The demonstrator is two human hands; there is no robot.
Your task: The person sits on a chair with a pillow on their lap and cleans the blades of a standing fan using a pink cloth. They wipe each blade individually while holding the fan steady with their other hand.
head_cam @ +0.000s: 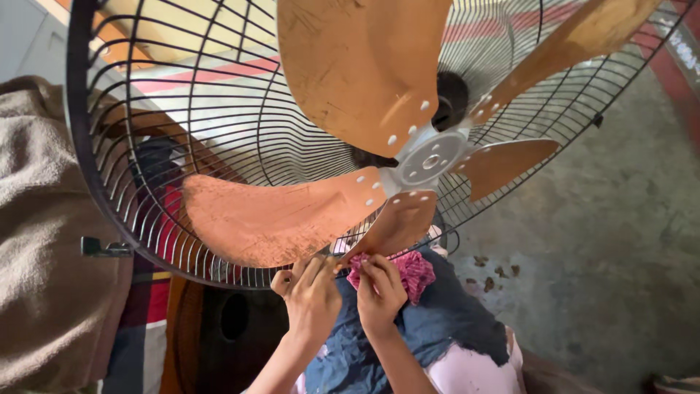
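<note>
Dusty orange metal fan blades (277, 219) sit inside a black wire guard (146, 182), tilted toward me. My left hand (312, 292) pinches the near blade's edge. My right hand (379, 288) closes around a crumpled pink cloth (415, 271), apparently pressed against that blade. Brown blanket (44, 241) lies left.

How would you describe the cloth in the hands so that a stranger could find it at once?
Start at the big black wire fan guard with orange blades. Follow the lowest, shortest blade down to its tip, where the left hand and right hand meet. The crumpled pink rag by the right hand is the only pink, patterned cloth there; the fabric below is dark blue.
</note>
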